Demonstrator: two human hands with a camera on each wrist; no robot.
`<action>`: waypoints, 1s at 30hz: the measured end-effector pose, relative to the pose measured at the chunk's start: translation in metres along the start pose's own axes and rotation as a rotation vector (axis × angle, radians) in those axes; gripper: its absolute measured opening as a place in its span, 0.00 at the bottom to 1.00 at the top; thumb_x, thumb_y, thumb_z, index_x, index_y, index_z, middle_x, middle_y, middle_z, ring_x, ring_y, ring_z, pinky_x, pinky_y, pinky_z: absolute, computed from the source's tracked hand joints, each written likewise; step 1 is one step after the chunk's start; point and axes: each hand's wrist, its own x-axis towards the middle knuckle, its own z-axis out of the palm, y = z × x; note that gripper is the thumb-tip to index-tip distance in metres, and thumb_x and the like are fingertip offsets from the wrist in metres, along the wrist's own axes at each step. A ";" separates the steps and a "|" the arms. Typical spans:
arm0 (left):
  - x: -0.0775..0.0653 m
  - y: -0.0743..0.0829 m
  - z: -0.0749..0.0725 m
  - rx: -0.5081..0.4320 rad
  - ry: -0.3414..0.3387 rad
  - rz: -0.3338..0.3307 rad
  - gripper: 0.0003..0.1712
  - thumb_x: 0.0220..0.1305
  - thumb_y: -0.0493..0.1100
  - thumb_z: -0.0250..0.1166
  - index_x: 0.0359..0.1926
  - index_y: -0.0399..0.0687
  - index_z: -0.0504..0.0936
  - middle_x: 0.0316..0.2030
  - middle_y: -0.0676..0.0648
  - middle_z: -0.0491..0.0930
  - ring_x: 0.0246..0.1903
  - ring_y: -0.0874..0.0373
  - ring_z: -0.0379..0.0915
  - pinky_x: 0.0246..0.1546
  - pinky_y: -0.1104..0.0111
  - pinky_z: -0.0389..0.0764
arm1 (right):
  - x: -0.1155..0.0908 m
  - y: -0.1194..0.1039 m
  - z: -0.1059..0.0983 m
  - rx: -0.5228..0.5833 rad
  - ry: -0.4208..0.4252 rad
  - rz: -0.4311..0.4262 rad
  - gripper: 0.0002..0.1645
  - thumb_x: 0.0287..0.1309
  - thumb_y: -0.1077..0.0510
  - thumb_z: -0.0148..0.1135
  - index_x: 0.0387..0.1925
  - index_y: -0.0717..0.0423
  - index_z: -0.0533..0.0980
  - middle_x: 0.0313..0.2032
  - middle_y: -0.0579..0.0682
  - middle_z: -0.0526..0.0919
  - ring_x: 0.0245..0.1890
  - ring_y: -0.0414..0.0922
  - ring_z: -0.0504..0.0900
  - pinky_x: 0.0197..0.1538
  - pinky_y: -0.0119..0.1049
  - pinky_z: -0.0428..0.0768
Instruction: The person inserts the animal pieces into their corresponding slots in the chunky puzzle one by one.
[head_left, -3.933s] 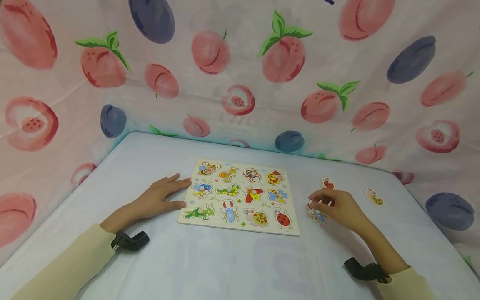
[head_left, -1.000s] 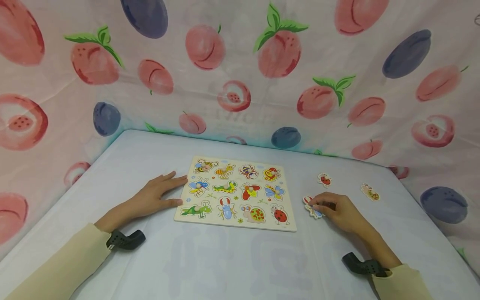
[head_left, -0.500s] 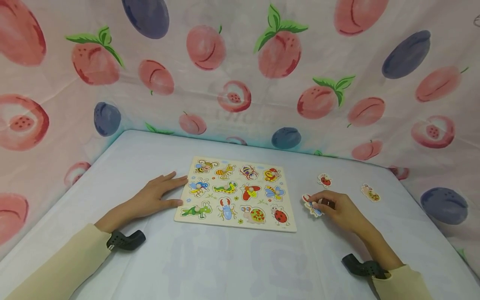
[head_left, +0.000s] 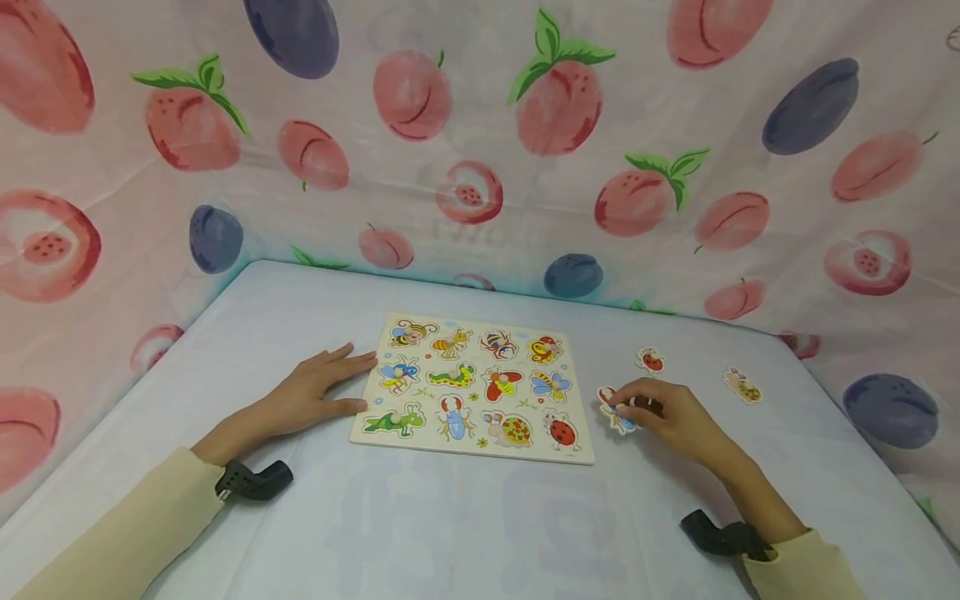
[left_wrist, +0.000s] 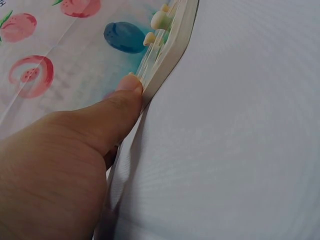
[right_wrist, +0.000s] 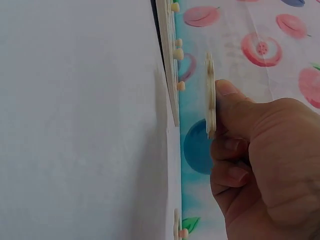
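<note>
A wooden peg puzzle board [head_left: 442, 402] printed with insects lies on the table. My left hand [head_left: 303, 397] rests at its left edge, fingers spread and fairly straight; in the left wrist view the thumb [left_wrist: 122, 100] touches the board's side. Just right of the board, my right hand [head_left: 671, 417] pinches a blue-and-red stag beetle puzzle piece [head_left: 617, 421]. That piece [right_wrist: 210, 95] shows edge-on in the right wrist view, raised off the table, its knob hidden by the fingers. A matching beetle picture [head_left: 453, 419] without a knob sits in the board's front row.
Beyond the right hand lies a ladybug piece [head_left: 651, 360], with a snail piece [head_left: 742, 385] farther right. Most pictures on the board carry knobs; the front-row snail [head_left: 510, 430] and ladybug [head_left: 560, 432] show none. A fruit-print curtain [head_left: 480, 233] hangs behind the white table [head_left: 420, 533].
My right hand has picked up the beetle piece and carried it slightly left, nearer the board, turning it a little. The left hand keeps its place at the board's edge.
</note>
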 end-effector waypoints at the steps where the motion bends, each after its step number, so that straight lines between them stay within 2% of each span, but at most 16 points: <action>1: 0.000 0.000 0.000 0.000 -0.002 0.000 0.43 0.60 0.62 0.63 0.70 0.49 0.64 0.70 0.47 0.60 0.71 0.40 0.41 0.64 0.39 0.42 | 0.001 -0.001 0.000 0.004 -0.004 -0.001 0.14 0.55 0.66 0.67 0.40 0.45 0.82 0.35 0.40 0.80 0.28 0.40 0.72 0.28 0.30 0.72; 16: 0.000 0.000 0.001 0.005 0.007 -0.009 0.42 0.60 0.63 0.62 0.70 0.51 0.64 0.70 0.49 0.60 0.71 0.39 0.40 0.64 0.39 0.42 | 0.007 -0.018 0.005 0.047 -0.039 -0.093 0.13 0.55 0.65 0.67 0.39 0.46 0.81 0.34 0.37 0.80 0.29 0.39 0.73 0.29 0.29 0.74; 30: 0.000 0.000 0.000 0.001 0.015 0.000 0.42 0.60 0.62 0.63 0.70 0.50 0.65 0.69 0.49 0.61 0.71 0.40 0.42 0.64 0.40 0.43 | 0.034 -0.045 0.020 0.103 -0.080 -0.122 0.10 0.56 0.63 0.66 0.39 0.47 0.82 0.38 0.39 0.82 0.34 0.40 0.75 0.36 0.30 0.77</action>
